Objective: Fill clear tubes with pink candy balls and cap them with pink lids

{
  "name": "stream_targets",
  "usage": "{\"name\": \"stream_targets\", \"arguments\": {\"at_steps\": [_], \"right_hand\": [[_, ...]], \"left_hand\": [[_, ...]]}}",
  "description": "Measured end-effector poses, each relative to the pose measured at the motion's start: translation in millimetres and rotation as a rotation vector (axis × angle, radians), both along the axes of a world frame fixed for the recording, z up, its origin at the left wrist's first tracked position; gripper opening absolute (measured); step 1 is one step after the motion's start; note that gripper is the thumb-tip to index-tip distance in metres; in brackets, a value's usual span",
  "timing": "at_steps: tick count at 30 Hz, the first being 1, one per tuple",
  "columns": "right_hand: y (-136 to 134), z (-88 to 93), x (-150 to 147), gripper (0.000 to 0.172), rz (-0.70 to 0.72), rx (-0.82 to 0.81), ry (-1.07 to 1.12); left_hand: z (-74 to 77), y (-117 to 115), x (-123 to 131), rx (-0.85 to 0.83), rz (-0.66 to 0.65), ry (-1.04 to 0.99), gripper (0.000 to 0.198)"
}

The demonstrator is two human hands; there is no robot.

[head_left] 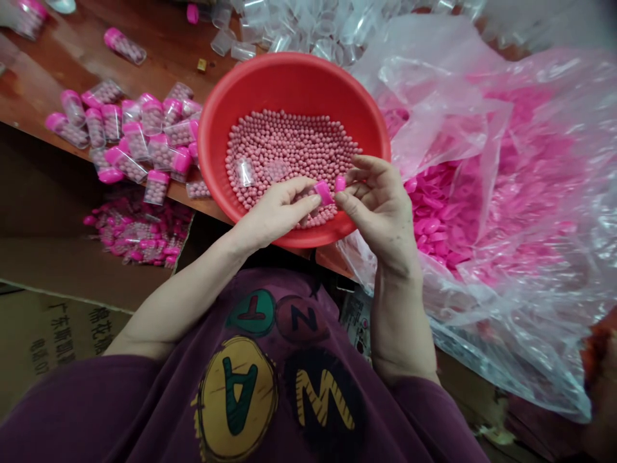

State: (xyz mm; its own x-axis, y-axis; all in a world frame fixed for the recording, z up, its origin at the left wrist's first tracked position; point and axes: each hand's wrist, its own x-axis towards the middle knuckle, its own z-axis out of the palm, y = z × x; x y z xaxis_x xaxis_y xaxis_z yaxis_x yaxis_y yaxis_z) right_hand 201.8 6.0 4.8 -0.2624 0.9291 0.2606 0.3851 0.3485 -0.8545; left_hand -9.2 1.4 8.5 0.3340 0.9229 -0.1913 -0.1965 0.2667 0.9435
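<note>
Over the red plastic bowl (294, 64), my left hand (277, 206) is closed around a small bottle with a pink cap (324, 192); my fingers hide most of its body. Close beside it, my right hand (380, 209) pinches a small pink cap (340, 183) between thumb and fingers. Whether the two pink pieces are joined, I cannot tell. Dusty-pink beads (294, 138) cover the bottom of the bowl. A clear little bottle (245, 172) lies on the beads, left of my hands.
Filled, pink-capped bottles (149, 128) are heaped on the wooden table (164, 32) to the left. Below them, a cardboard box (62, 263) holds more filled bottles (139, 231). Clear containers (299, 26) lie behind the bowl. A plastic bag (535, 308) of pink caps (436, 212) spreads out on the right.
</note>
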Motion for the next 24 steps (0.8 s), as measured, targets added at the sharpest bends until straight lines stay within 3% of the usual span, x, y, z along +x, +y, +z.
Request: {"name": "stream_targets", "arguments": {"at_steps": [4, 9, 15, 21, 24], "right_hand": [[-7.6, -2.1, -15.4, 0.043, -0.006, 0.072, -0.18], [-13.6, -9.9, -38.4, 0.071, -0.078, 0.255, -0.493], [2.1, -26.9, -38.6, 0.073, -0.048, 0.345, -0.526], [-5.7, -26.8, -39.8, 0.075, -0.094, 0.312, -0.535], [-6.6, -20.1, -38.4, 0.075, -0.052, 0.262, -0.515]], "left_hand": [[-3.6, 0.7, 4.1, -0.033, 0.072, -0.012, 0.003], [-1.6, 2.2, 11.0, -0.101, 0.123, -0.015, 0.007], [-0.6, 3.8, 10.1, -0.162, 0.143, -0.017, 0.015], [-9.2, -5.0, 11.4, 0.101, 0.242, 0.178, 0.013], [-7.0, -11.8, 11.7, 0.23, 0.28, 0.299, 0.009]]}}
